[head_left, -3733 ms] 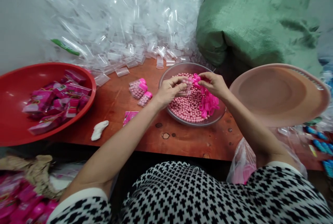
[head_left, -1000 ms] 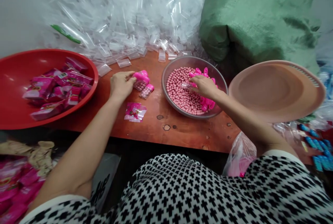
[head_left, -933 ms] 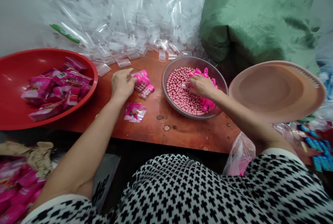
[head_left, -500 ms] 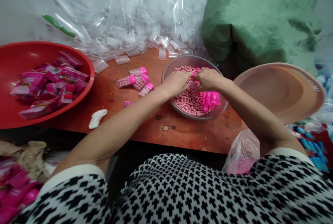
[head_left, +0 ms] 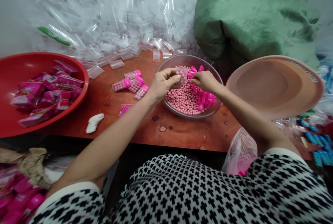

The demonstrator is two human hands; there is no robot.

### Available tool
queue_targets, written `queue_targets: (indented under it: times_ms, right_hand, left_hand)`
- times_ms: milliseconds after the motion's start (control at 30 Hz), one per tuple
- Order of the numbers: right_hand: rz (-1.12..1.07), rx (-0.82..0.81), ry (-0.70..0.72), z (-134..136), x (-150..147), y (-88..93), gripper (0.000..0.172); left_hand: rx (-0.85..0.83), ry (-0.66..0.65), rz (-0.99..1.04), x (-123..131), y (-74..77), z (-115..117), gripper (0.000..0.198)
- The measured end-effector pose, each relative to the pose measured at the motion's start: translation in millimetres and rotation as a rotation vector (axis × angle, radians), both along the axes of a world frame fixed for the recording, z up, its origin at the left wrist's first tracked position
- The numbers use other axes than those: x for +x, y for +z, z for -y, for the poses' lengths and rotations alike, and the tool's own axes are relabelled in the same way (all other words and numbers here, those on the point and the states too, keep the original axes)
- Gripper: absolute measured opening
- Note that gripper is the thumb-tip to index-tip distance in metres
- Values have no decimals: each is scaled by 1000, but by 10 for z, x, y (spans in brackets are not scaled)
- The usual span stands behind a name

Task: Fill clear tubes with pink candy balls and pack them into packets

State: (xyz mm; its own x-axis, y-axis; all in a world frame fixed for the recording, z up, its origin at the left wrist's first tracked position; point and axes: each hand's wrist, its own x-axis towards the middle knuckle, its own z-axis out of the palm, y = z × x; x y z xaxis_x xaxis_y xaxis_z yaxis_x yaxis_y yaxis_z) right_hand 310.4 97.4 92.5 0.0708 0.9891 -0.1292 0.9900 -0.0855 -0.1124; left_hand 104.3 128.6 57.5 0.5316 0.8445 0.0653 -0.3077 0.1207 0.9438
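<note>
My left hand (head_left: 162, 84) pinches a small clear plastic tube (head_left: 181, 75) filled with pink beads, held above the grey bowl (head_left: 166, 65). Below it the bowl holds a heap of round pink beads (head_left: 182, 100). On the bowl's right side lie bright pink plastic pieces (head_left: 205, 100), some with ring-like loops. My right hand (head_left: 206, 81) is over these pieces with its fingertips pinched together; whatever sits between them is partly hidden. Left of the bowl, several filled tubes with pink caps (head_left: 135, 84) rest on the wooden table (head_left: 145, 130).
A red basin (head_left: 84, 88) of pink packets stands at left. Behind the table rises a big pile of clear tubes (head_left: 117, 19), beside a green sack (head_left: 249, 12). At right is a tan basin (head_left: 275, 85). A white cloth piece (head_left: 94, 122) and a plastic bag (head_left: 241, 153) are nearer me.
My hands, close together over the bowl before, are now apart. The left has drawn back leftward with the bead-filled tube now plainly visible. The view has shifted slightly.
</note>
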Motion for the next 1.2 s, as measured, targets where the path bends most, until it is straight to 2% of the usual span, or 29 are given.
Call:
queue_targets:
  times_ms: [67,167,367,433,533,600,667,733,833,900,967,1100,1200]
  right_hand:
    - [141,-47,-49,-2,-63,-116,25]
    - [211,-84,-55,-5,-139,-218,25]
    - [206,-26,16,26,-68,-202,23]
    - [-12,98,-10,31,-1,-160,23]
    - [-654,314,-11,47,51,-94,27]
    - [-1015,363,40,78,21,-51,37]
    - [-1151,350,105,123,-46,-6,43]
    - [-1076,384,169,168,-107,42,44]
    - [-751,518,272,214,-118,119,41]
    - [-557,532,324,230,-79,167,40]
    - [-423,470,309,241,-37,203,36]
    - [-22,261,141,260,-69,174,30]
    - [144,88,222,259,-233,22,24]
  left_hand:
    - [-64,-12,27,-5,10,11,34]
    - [-89,-40,23,-10,43,7,35]
    - [-127,-81,34,-36,68,13,33]
    - [-115,-90,46,-34,59,22,35]
    - [-91,-106,69,-11,36,30,40]
    - [-80,-105,78,8,20,28,41]
    - [-66,-96,80,23,2,23,41]
    - [-50,-93,69,28,-18,17,43]
    - [-32,-99,47,26,-42,12,45]
    - [-32,-99,44,23,-45,16,45]
    - [-38,-97,57,21,-35,27,42]
    - [-56,-71,99,20,1,50,38]
    - [-40,-77,78,20,2,48,41]
